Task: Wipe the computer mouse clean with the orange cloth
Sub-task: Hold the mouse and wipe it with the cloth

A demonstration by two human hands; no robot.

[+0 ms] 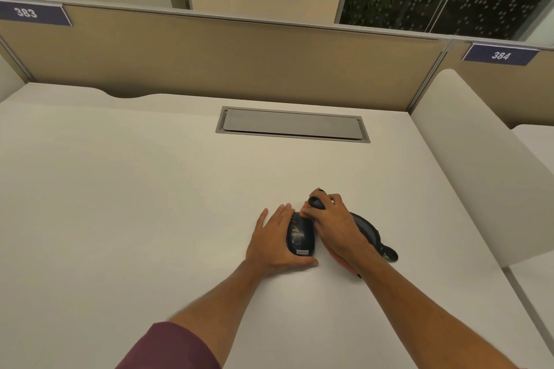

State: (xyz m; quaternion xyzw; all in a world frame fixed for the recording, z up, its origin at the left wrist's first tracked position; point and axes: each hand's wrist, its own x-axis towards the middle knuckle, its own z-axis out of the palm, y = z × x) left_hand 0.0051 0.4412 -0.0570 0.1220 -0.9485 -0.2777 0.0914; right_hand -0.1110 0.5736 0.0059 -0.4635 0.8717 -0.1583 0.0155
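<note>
A dark blue computer mouse (pixel 300 235) with a small white label at its rear lies on the white desk (pixel 150 204). My left hand (pixel 274 241) holds it from the left, fingers along its side and thumb curled behind it. My right hand (pixel 332 225) rests just right of the mouse, bunched around the orange cloth (pixel 305 212). The cloth shows only as slivers at my fingertips by the mouse's front and under my wrist. A dark rounded object (pixel 316 202) pokes out between the right fingers; what it is cannot be told.
A dark flat pouch with a strap (pixel 370 234) lies under and to the right of my right hand. A grey cable hatch (pixel 292 124) is set into the desk further back. Beige partitions close the back, and a white divider (pixel 467 159) stands on the right.
</note>
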